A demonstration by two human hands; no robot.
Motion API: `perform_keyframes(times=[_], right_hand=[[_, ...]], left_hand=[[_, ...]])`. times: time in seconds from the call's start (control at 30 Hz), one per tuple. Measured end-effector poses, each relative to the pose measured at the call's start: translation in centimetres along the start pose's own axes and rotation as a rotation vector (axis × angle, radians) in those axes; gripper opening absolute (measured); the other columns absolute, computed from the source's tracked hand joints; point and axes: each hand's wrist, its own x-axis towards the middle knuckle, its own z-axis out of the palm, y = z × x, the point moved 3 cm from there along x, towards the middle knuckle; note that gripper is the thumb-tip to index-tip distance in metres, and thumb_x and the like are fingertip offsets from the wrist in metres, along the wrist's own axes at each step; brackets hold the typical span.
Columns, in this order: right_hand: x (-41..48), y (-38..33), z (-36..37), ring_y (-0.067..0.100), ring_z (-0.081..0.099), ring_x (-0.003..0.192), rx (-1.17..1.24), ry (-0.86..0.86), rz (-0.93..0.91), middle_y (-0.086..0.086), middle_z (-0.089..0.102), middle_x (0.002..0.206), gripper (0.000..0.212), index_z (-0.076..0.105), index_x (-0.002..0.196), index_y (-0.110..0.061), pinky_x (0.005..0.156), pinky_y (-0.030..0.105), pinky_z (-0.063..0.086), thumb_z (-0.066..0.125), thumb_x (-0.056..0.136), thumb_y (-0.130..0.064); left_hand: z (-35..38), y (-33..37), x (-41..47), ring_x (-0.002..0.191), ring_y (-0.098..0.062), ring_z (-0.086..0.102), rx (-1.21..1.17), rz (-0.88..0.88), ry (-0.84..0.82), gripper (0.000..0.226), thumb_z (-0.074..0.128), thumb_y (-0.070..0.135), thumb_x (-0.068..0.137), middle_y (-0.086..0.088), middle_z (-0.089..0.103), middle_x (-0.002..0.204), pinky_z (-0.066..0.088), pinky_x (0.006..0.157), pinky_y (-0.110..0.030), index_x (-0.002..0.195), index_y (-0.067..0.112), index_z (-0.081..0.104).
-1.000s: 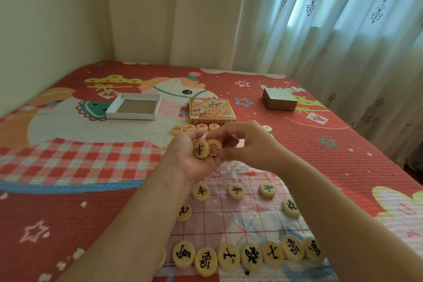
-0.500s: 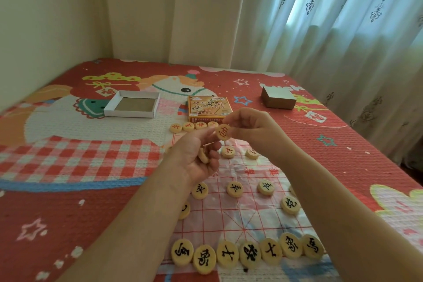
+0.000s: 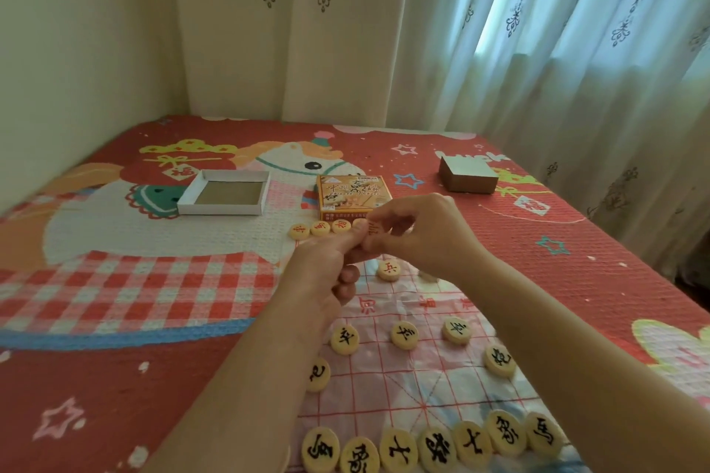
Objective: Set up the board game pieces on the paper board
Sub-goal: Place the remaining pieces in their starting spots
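Note:
The pink-gridded paper board (image 3: 422, 376) lies on the bed in front of me. Several black-marked round pieces (image 3: 434, 449) line its near edge, with three more (image 3: 404, 335) one row up and two others between those rows. A red-marked piece (image 3: 389, 270) sits past the middle, and a short row of red pieces (image 3: 320, 228) runs along the far edge. My right hand (image 3: 418, 234) pinches a red-marked piece (image 3: 372, 230) above that far edge. My left hand (image 3: 326, 273) is beside it, thumb touching that piece, fingers curled round something hidden in the palm.
An orange game box (image 3: 351, 194) stands just beyond the board. A shallow white lid (image 3: 224, 192) lies to its left, and a grey box (image 3: 466, 175) sits at the far right. Wall on the left, curtains behind and to the right.
My right hand took a red-marked piece from my left palm, and both hands moved away from me toward the board's far edge. The black piece in my left hand is now hidden.

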Motion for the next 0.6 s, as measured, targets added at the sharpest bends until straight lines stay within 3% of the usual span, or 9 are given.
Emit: perform_keyframes(times=[0.17,0.27,0.43,0.6], right_hand=[[1.3,-0.8,0.3,-0.005,0.05,0.064,-0.118,-0.037,-0.074,-0.014,0.061,0.076,0.02,0.072,0.094,-0.022,0.065,0.013,0.043,0.074,0.074,-0.025],[3.8,1.5,0.4,-0.006,0.047,0.063,-0.188,-0.075,-0.021,-0.009,0.065,0.086,0.021,0.071,0.098,-0.018,0.065,0.018,0.04,0.071,0.077,-0.023],[6.4,5.9,1.8,0.008,0.052,0.084,-0.346,-0.196,0.066,0.0,0.067,0.107,0.027,0.066,0.108,-0.014,0.077,0.024,0.044,0.064,0.081,-0.014],[7.4,6.7,3.3,0.018,0.059,0.102,-0.371,-0.206,0.077,-0.001,0.066,0.109,0.028,0.065,0.108,-0.018,0.087,0.032,0.049,0.061,0.081,-0.014]], left_hand=[[-0.1,0.4,0.1,0.031,-0.003,0.032,-0.071,-0.024,-0.022,0.013,0.065,0.024,0.085,-0.003,0.068,0.076,0.024,0.032,-0.01,0.086,0.012,0.065],[-0.4,0.6,0.2,0.029,-0.002,0.031,-0.158,-0.039,-0.005,0.017,0.056,0.021,0.092,-0.002,0.058,0.07,0.023,0.031,-0.01,0.087,0.008,0.065],[-1.8,1.2,0.7,0.025,-0.003,0.028,-0.456,-0.108,0.021,0.029,0.045,0.022,0.097,0.002,0.041,0.052,0.02,0.029,-0.009,0.074,0.007,0.054],[-2.5,1.4,1.1,0.024,-0.003,0.029,-0.557,-0.085,0.085,0.031,0.042,0.022,0.098,0.002,0.039,0.058,0.022,0.03,-0.009,0.072,0.007,0.052]])
